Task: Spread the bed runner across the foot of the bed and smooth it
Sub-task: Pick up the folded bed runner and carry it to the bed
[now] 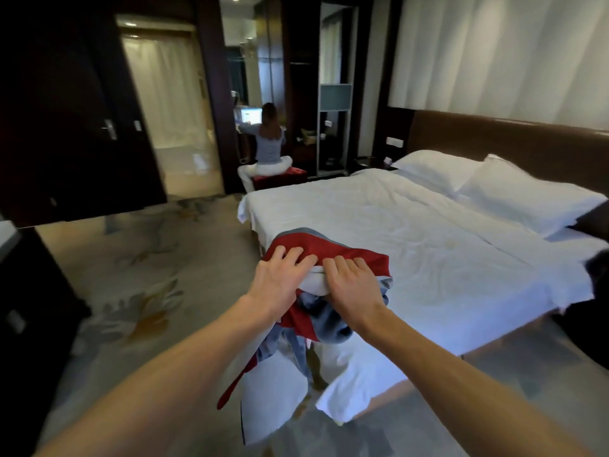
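The bed runner point(333, 249), red with grey-blue and white parts, lies bunched on the near corner at the foot of the white bed point(412, 245). Part of it hangs down off the corner toward the floor. My left hand point(280, 275) grips the bunched top from the left, fingers curled over the red fabric. Close beside it, my right hand point(349, 282) grips the same bunch from the right. Both hands almost touch at the fingertips.
Two white pillows point(514, 192) lie at the brown headboard point(514, 143). Patterned carpet point(138, 278) spreads to the left. A person point(268, 143) sits at a desk in the far corner. Dark furniture point(29, 291) stands at my near left.
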